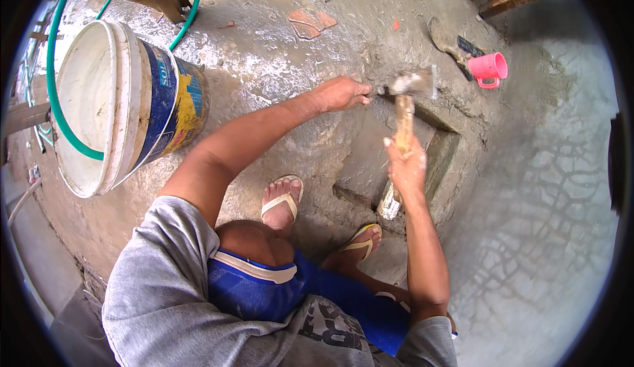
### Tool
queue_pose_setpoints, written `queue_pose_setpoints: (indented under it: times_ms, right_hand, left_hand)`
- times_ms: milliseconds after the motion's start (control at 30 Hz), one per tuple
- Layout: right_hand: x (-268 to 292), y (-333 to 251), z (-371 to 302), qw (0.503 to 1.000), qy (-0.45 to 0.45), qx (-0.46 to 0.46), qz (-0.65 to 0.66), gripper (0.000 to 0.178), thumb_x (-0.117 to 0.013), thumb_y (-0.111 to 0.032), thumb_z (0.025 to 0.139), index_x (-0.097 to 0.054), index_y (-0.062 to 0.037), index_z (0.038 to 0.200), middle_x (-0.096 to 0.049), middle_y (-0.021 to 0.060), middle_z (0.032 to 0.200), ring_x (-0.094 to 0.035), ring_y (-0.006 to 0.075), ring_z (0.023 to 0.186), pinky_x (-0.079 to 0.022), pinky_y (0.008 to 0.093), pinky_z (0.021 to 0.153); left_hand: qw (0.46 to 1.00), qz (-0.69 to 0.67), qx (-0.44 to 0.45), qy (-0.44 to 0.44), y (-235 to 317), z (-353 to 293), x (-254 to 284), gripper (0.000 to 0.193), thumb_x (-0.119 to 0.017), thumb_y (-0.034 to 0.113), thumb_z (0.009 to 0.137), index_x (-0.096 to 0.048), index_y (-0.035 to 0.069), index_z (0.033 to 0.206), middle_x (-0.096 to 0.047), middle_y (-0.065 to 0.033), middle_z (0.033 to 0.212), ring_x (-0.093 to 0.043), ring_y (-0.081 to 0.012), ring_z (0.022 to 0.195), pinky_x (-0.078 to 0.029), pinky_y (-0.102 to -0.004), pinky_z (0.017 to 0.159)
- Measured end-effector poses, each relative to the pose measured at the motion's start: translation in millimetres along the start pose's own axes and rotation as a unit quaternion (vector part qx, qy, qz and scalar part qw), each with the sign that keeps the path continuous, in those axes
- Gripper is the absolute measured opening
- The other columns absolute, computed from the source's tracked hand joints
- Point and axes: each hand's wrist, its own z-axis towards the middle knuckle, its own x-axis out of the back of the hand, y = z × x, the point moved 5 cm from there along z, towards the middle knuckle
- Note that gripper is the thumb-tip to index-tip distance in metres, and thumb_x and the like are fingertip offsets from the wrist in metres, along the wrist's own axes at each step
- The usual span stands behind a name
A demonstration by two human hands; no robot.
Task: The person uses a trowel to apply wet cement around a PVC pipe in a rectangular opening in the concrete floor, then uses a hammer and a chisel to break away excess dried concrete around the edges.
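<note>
Bracing a chisel (381, 91) in our left hand (342, 93), grip closed, tip to concrete floor (277, 63) | right hand (406, 165) wraps hammer (404, 112) handle low, for swing | bucket (125, 103) aside.

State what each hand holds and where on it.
Right hand holds a hammer by the middle of its wooden handle. Left hand pinches a thin metal chisel-like rod at the hammer head; its grip hides most of it.

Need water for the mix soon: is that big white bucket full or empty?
Empty, as far as shows. The white bucket is tipped toward the camera, and its inner wall and bottom look bare and dry, with only the green hose crossing its mouth.
</note>
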Motion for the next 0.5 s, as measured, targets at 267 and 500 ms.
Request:
queue_pose_setpoints:
  times_ms: [267,500]
  right_hand:
    - [56.3,-123.7,26.7,0.924,0.238,0.05,0.293,0.022,-0.071,-0.009,0.093,-0.06,-0.0012,0.109,-0.061,0.0037,0.074,-0.054,0.01,0.051,-0.046,0.0245,0.045]
    - [-8.8,-7.9,11.1,0.998,-0.013,-0.052,0.038,0.021,-0.074,-0.01,0.09,-0.062,-0.0053,0.107,-0.06,0.0023,0.069,-0.054,0.0089,0.051,-0.045,0.0238,0.045]
  left_hand:
    - [0.998,0.01,-0.058,0.024,-3.6,-7.0,3.5,0.023,-0.064,0.024,0.097,-0.064,0.006,0.112,-0.071,-0.016,0.097,-0.068,-0.0377,0.093,-0.053,-0.0455,0.078]
    - [0.999,-0.018,-0.005,0.03,-2.3,-1.8,3.6,0.019,-0.064,0.023,0.096,-0.06,0.005,0.101,-0.067,-0.017,0.09,-0.066,-0.038,0.087,-0.05,-0.0468,0.075]
